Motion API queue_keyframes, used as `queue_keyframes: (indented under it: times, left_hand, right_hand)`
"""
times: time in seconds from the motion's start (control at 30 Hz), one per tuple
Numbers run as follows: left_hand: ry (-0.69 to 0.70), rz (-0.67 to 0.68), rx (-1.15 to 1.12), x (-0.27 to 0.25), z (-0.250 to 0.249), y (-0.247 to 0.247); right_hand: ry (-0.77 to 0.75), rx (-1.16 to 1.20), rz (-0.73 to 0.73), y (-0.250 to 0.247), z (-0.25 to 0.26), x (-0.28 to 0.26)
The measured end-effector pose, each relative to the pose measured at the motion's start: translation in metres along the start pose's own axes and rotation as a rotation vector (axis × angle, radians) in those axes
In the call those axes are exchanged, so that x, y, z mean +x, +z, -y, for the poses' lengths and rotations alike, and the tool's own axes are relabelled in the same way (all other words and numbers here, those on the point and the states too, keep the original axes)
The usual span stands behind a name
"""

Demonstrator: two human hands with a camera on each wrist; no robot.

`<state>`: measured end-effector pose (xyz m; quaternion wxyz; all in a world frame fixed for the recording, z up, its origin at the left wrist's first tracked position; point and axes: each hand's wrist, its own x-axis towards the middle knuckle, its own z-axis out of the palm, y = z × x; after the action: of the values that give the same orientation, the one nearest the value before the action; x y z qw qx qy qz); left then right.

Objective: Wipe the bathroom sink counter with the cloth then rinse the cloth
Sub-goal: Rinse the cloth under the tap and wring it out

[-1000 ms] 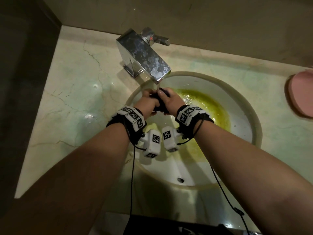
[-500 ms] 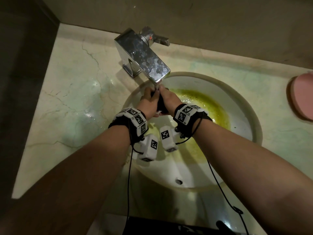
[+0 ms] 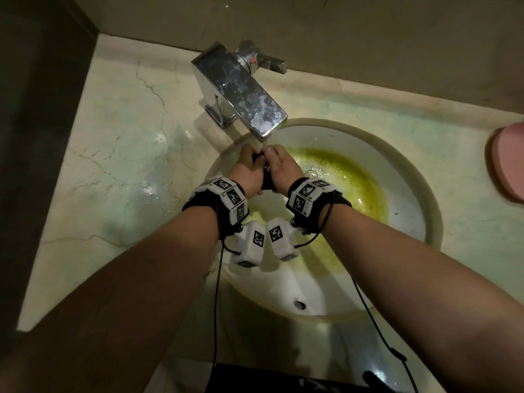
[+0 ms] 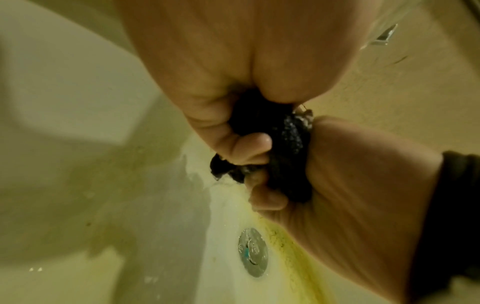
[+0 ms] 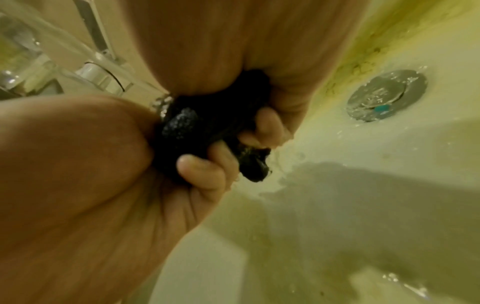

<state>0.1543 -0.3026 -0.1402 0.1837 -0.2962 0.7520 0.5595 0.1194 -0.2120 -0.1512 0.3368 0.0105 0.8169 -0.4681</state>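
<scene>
A dark wet cloth (image 3: pixel 266 178) is bunched up between both hands over the white sink basin (image 3: pixel 408 222), just under the spout of the chrome faucet (image 3: pixel 241 92). My left hand (image 3: pixel 248 173) grips its left end and my right hand (image 3: pixel 283 165) grips its right end. In the left wrist view the fingers (image 4: pixel 241 148) curl round the cloth (image 4: pixel 291 131). The right wrist view shows the cloth (image 5: pixel 197 127) squeezed in both fists, with a thin stream of water (image 5: pixel 161 102) hitting it. The marble counter (image 3: pixel 127 154) glistens wet to the left of the faucet.
The basin has a yellow-green stain (image 3: pixel 363 180) on its far side, a metal drain plug (image 4: pixel 253 252) and an overflow hole (image 3: pixel 300 304) near the front. A pink object (image 3: pixel 507 163) lies at the counter's right edge. A dark wall borders the counter on the left.
Both hands have kept their hold on the cloth and now sit a little closer under the spout, with the fists turned slightly against each other.
</scene>
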Motion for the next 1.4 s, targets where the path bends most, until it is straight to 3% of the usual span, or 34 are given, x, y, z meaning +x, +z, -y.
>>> queue_keyframes:
  times: [0.2,0.57,0.8,0.97,1.13,1.27,1.4]
  left_hand:
    - [-0.019,-0.009,-0.033,0.004,0.001,-0.002]
    - [-0.022,-0.022,-0.026,-0.001,0.004,-0.001]
    - [-0.277,0.091,-0.37,-0.002,-0.007,-0.003]
    - [-0.191,0.021,-0.353,-0.001,-0.003,-0.008]
    - [-0.161,0.004,-0.352,-0.008,-0.004,-0.01]
    - [-0.114,0.001,-0.336,-0.016,-0.012,-0.013]
    - [-0.06,-0.063,-0.242,-0.024,-0.019,-0.018]
  right_hand:
    - [-0.081,-0.114,-0.041,-0.005,0.003,0.0]
    - [-0.07,-0.2,-0.038,-0.009,0.005,-0.001]
    - [-0.001,0.053,-0.021,-0.022,0.011,-0.005]
    - [0.165,0.335,0.075,-0.027,0.028,-0.016]
    - [0.226,0.249,0.159,-0.029,0.035,-0.024]
    - [0.118,0.208,0.135,-0.045,0.048,-0.034]
    - [-0.023,0.063,-0.059,-0.071,0.074,-0.042]
